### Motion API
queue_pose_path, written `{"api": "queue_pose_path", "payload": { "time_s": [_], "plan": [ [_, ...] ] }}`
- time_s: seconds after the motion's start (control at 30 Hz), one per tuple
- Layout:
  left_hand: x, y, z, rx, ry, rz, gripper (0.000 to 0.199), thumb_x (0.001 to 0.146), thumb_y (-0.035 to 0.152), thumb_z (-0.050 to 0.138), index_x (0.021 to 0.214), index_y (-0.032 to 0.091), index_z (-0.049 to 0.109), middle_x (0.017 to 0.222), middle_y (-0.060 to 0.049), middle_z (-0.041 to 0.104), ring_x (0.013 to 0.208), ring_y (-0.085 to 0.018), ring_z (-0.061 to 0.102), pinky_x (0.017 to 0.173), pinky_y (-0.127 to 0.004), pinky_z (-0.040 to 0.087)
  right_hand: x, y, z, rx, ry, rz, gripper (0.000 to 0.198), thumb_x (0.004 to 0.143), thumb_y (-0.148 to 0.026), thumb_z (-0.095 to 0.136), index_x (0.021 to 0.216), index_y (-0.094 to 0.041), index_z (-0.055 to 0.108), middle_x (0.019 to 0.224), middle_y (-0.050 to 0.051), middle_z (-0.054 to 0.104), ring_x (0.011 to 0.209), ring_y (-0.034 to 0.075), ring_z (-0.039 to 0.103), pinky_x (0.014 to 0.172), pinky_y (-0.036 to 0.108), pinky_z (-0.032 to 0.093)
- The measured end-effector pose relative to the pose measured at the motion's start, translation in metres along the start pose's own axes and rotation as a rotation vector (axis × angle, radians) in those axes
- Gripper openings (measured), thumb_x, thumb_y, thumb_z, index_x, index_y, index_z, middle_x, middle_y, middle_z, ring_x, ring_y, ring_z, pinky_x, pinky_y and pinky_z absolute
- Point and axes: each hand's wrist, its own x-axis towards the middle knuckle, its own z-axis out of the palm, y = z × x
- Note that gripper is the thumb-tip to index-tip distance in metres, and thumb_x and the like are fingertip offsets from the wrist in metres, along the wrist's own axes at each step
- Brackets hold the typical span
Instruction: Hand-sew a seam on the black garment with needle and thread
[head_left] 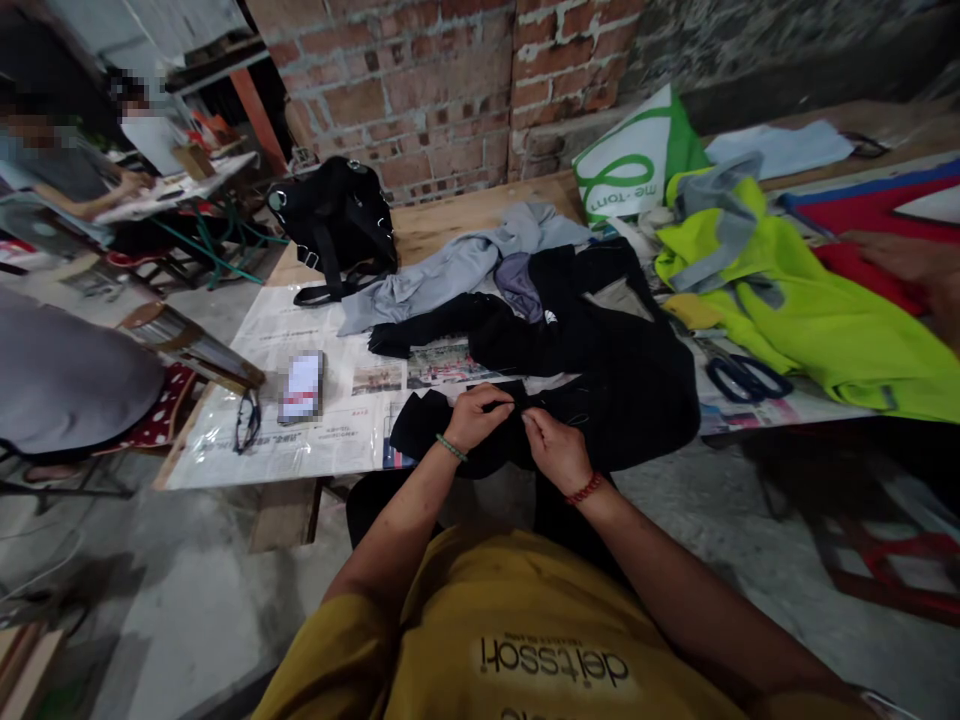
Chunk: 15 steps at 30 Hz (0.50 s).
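A black garment lies spread at the table's front edge, its near part hanging toward my lap. My left hand, with a green bead bracelet at the wrist, pinches the black cloth from the left. Facing it closely, my right hand wears a red bracelet and has thumb and forefinger closed on the same cloth. Anything small between the fingertips, such as a needle or thread, cannot be made out. Behind the hands are a grey garment and more black cloth.
Newspaper under clear plastic covers the table. A phone, glasses and a steel flask sit left, a black bag behind. Rightward are scissors, a neon vest and another person's blurred hand.
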Motion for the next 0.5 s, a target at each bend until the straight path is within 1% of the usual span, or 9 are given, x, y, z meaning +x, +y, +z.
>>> {"api": "queue_pose_path", "payload": {
  "time_s": [0.17,0.33,0.5],
  "plan": [
    [-0.0002,-0.0006,0.0009,-0.009,0.01,0.037,0.005,0.073,0.017,0.064,0.075,0.016,0.068,0.074,-0.004,0.066,0.072,-0.012,0.061,0.07,-0.026,0.05,-0.0005,0.0006,0.0004,0.003,-0.012,0.014,0.027,0.091,-0.026,0.035,0.09,-0.018,0.061,0.073,0.004,0.068,0.06,0.012,0.062,0.054,0.021,0.037],
    [-0.0013,-0.0015,0.0016,-0.01,-0.032,0.035,0.006,0.075,0.02,0.065,0.075,0.016,0.069,0.075,-0.004,0.067,0.072,-0.012,0.062,0.068,-0.025,0.051,-0.002,0.0017,0.0028,-0.032,-0.017,0.021,0.029,0.091,-0.027,0.034,0.089,-0.017,0.061,0.069,0.004,0.067,0.058,0.012,0.061,0.054,0.021,0.036],
    [-0.0019,-0.002,0.0013,-0.021,-0.074,0.02,0.01,0.076,0.024,0.065,0.075,0.015,0.07,0.074,-0.004,0.066,0.071,-0.012,0.061,0.067,-0.025,0.051,-0.0032,0.0006,0.0032,-0.053,-0.025,0.032,0.03,0.091,-0.026,0.032,0.087,-0.016,0.06,0.07,0.005,0.066,0.059,0.013,0.06,0.054,0.022,0.035]
  ]
}}
